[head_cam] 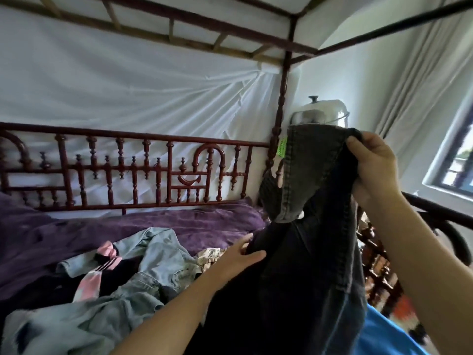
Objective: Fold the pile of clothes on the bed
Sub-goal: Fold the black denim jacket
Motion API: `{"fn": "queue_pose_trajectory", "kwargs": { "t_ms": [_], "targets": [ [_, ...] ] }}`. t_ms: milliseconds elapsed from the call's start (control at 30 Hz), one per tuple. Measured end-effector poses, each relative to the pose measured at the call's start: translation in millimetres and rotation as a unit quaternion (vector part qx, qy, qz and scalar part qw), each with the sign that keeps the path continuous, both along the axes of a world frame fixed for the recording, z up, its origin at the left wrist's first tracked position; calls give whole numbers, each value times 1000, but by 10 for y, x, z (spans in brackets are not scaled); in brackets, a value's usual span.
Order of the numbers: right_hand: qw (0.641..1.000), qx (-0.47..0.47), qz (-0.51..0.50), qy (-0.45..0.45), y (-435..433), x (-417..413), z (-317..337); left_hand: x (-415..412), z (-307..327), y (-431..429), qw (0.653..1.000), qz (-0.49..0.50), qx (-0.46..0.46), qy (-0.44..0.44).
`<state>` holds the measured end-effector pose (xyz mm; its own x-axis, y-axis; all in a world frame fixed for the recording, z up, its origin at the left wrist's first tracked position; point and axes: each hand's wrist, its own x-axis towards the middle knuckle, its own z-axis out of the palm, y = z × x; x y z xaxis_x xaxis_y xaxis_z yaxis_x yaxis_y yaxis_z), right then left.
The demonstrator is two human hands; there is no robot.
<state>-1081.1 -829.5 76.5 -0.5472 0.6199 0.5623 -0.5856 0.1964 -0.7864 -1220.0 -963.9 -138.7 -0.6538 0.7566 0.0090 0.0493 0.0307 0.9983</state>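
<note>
Fingers of my right hand [371,162] clamp the dark jeans [314,180] by their top edge, raised above the bed [76,231], left hand [243,254] pinches lower fabric beside the pile [143,278]; weak pinch may slip, dumping them back on it.

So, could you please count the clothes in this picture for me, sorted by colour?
Dark grey denim garment, held up: 1
Light blue denim pieces: 2, maybe joined under the pile
Black garment with pink stripes: 1
Cream patterned piece: 1
Total: 5
</note>
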Motion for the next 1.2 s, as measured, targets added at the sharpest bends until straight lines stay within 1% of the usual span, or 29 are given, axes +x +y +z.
{"fn": "queue_pose_trajectory", "kwargs": {
  "t_ms": [67,133,200,267,367,433,533,567,667,700,733,800,867,900,933,967,1000,1067,1100,1200],
  "targets": [
    [999,-21,24,3,-25,105,92,76,99,70,999,-15,-8,32],
    [999,-29,27,-7,-27,177,118,130,137,101,999,2,3,54],
    [999,-44,17,-18,-2,238,78,159,188,4,998,31,33,32],
    [997,-69,-7,-36,73,297,-21,111,260,-215,997,49,56,2],
    [990,-95,-56,-88,237,298,-312,-52,367,-762,997,39,59,28],
    [983,-101,-68,-136,279,212,-555,-131,430,-1124,998,34,39,38],
    [972,-100,-52,-205,134,-14,-794,-183,433,-1492,997,70,34,-20],
    [970,-94,-43,-219,47,-96,-818,-160,446,-1605,994,99,28,-47],
    [973,-92,11,-211,-244,-327,-757,-175,484,-1939,978,157,27,-131],
    [975,-98,31,-198,-339,-390,-701,-156,590,-2075,974,178,37,-137],
    [976,-105,49,-182,-432,-446,-634,-163,724,-2242,971,197,60,-121],
    [979,-118,85,-141,-619,-525,-473,-203,1099,-2661,958,228,150,-87],
    [980,-119,121,-102,-805,-573,-327,-184,1524,-3058,937,249,243,-32],
    [980,-109,137,-91,-903,-579,-261,-189,1639,-3167,929,259,264,-10],
    [980,-94,152,-83,-1004,-574,-197,-193,1681,-3193,925,283,253,27],
    [979,-80,169,-76,-1104,-570,-135,-165,1655,-3125,930,299,204,57],
    [978,-69,185,-68,-1184,-560,-77,-140,1547,-2991,942,292,148,74],
    [975,-60,207,-55,-1278,-531,29,-44,1190,-2641,975,210,-1,65],
    [974,-57,214,-50,-1290,-512,81,-45,953,-2468,982,177,-42,42],
    [967,-53,248,-36,-1237,-452,201,-43,488,-2008,991,120,-46,47]
  ]
}}
